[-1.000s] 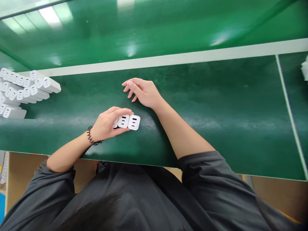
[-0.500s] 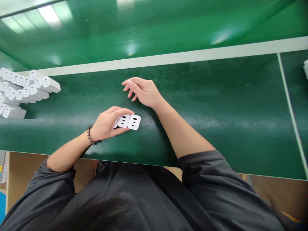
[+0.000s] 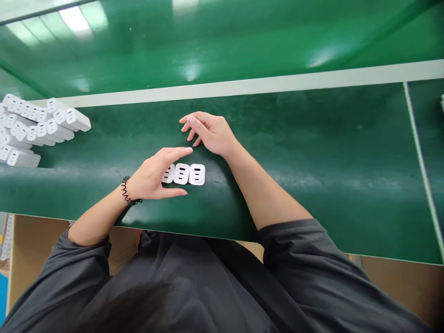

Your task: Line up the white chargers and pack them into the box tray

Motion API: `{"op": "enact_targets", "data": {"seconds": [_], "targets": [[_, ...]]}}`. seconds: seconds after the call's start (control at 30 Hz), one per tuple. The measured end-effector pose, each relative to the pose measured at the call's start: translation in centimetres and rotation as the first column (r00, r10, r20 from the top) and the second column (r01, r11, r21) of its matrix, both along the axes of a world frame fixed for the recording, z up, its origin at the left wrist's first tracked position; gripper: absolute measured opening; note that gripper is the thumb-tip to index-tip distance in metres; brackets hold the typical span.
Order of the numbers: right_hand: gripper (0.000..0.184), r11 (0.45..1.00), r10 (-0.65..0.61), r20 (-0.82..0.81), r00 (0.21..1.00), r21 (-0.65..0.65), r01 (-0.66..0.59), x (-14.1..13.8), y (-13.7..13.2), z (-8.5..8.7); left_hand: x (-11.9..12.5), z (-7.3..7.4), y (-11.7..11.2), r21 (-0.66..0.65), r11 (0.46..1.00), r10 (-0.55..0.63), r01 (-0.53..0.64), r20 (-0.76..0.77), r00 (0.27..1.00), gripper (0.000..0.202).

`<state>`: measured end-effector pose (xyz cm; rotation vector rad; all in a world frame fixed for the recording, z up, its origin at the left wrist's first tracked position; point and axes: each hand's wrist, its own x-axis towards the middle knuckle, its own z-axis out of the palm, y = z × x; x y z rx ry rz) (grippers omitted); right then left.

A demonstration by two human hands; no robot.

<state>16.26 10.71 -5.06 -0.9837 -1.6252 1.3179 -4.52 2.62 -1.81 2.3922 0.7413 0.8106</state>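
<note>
Three white charger blocks stand side by side in a short row on the green tabletop, their slotted faces turned up toward me. My left hand is spread around the row, thumb on the near side and fingers on the far side, with gaps between them and the blocks. It partly covers the leftmost block. Beyond the row, to the upper right, my right hand rests with loosely curled, parted fingers and holds nothing.
A stack of several white charger blocks lies at the far left. A pale strip runs along the back of the table, below a glossy green panel. A thin light line crosses the table at right. Cardboard shows below the front edge.
My left hand has opened and let go of the charger blocks, its thumb and fingers now apart from them. The right hand keeps its pose. The view has shifted slightly.
</note>
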Motion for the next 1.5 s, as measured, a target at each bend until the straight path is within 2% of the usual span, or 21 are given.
{"op": "enact_targets", "data": {"seconds": [0.3, 0.67, 0.83, 1.0, 1.13, 1.23, 1.3, 1.33, 1.37, 1.4, 1.43, 1.47, 1.5], "targets": [[0.059, 1.0, 0.009, 0.0, 1.0, -0.002, -0.009, 0.0, 0.1, -0.2, -1.6, 0.7, 0.7, -0.098, 0.995, -0.046, 0.028, -0.185, 0.982, 0.099], [0.06, 1.0, 0.006, -0.003, 1.0, -0.003, -0.006, -0.1, 0.1, -0.3, -1.6, 0.2, 0.4, -0.113, 0.994, -0.013, -0.006, -0.17, 0.985, 0.096], [0.06, 1.0, 0.006, 0.005, 1.0, 0.0, -0.006, -0.1, 0.1, -0.2, -1.1, 0.3, 0.3, -0.024, 1.0, 0.008, -0.012, -0.162, 0.987, 0.098], [0.062, 1.0, 0.003, 0.009, 1.0, -0.004, -0.003, -0.1, 0.0, -0.1, 0.7, 0.3, -0.4, 0.165, 0.983, 0.103, -0.08, -0.132, 0.986, 0.093], [0.063, 1.0, 0.002, -0.002, 1.0, -0.004, -0.002, -0.1, 0.0, -0.1, 2.0, -0.3, -0.9, 0.297, 0.948, 0.175, -0.115, -0.185, 0.967, 0.068], [0.064, 1.0, 0.001, -0.007, 1.0, -0.012, -0.001, -0.2, 0.1, -0.1, 2.1, -0.8, -1.0, 0.325, 0.94, 0.184, -0.099, -0.24, 0.953, 0.048], [0.064, 1.0, 0.005, -0.013, 1.0, -0.022, -0.005, -0.2, 0.2, -0.3, 1.8, -0.9, -1.0, 0.247, 0.959, 0.188, -0.136, -0.203, 0.961, 0.047], [0.064, 1.0, 0.007, -0.017, 1.0, -0.027, -0.007, -0.2, 0.3, -0.4, 1.6, -0.9, -0.8, 0.158, 0.97, 0.21, -0.186, -0.157, 0.965, 0.05], [0.064, 0.999, 0.009, -0.02, 1.0, -0.032, -0.01, -0.2, 0.3, -0.5, 1.4, -0.9, -0.6, 0.028, 0.968, 0.252, -0.25, -0.093, 0.963, 0.053], [0.064, 0.999, 0.012, -0.025, 1.0, -0.037, -0.013, -0.2, 0.3, -0.5, 1.2, -0.9, -0.3, -0.143, 0.937, 0.32, -0.319, -0.011, 0.947, 0.057], [0.064, 0.999, 0.015, -0.028, 0.999, -0.038, -0.016, -0.2, 0.3, -0.5, 1.0, -0.9, 0.0, -0.339, 0.867, 0.413, -0.365, 0.078, 0.908, 0.061], [0.063, 1.0, 0.012, -0.03, 0.999, -0.027, -0.013, -0.3, 0.2, -0.5, 0.8, -0.9, 0.5, -0.532, 0.762, 0.517, -0.368, 0.16, 0.841, 0.064], [0.061, 1.0, 0.001, -0.029, 1.0, 0.002, -0.001, -0.4, 0.0, -0.3, 0.6, -0.9, 1.0, -0.695, 0.642, 0.622, -0.324, 0.225, 0.75, 0.066]]}}
